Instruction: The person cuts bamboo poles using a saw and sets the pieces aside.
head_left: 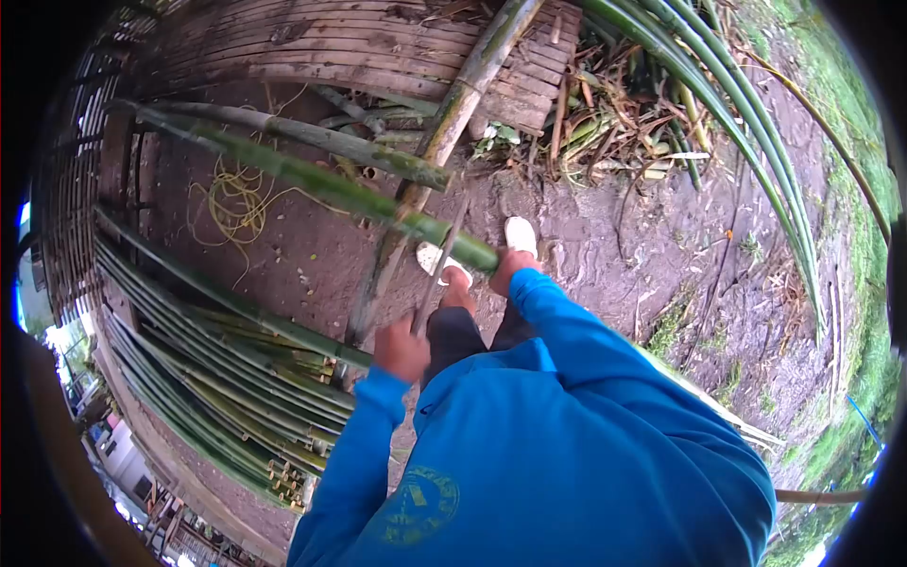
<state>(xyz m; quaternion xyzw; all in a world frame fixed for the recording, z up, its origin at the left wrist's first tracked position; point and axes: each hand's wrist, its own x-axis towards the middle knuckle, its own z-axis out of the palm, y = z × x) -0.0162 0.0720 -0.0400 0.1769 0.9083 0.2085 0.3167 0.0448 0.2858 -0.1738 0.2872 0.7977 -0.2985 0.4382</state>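
My left hand [402, 350] is closed in a fist around the handle of a machete, slightly blurred. The narrow machete blade [437, 265] points away from me and crosses a green bamboo pole [331, 189] near its close end; I cannot tell if it touches. My right hand [515, 271] is closed on that near end of the pole. The pole runs off to the upper left, over a slanting bamboo rail [441, 142]. A second, greyish bamboo pole [354, 144] lies just beyond it.
A stack of green bamboo poles [227, 369] lies at the left. Yellow cord [241, 198] is tangled on the dirt. Ahead stands a slatted bamboo platform [359, 47], beside a heap of bamboo scraps [624, 118]. Long green strips [746, 104] arch down at the right.
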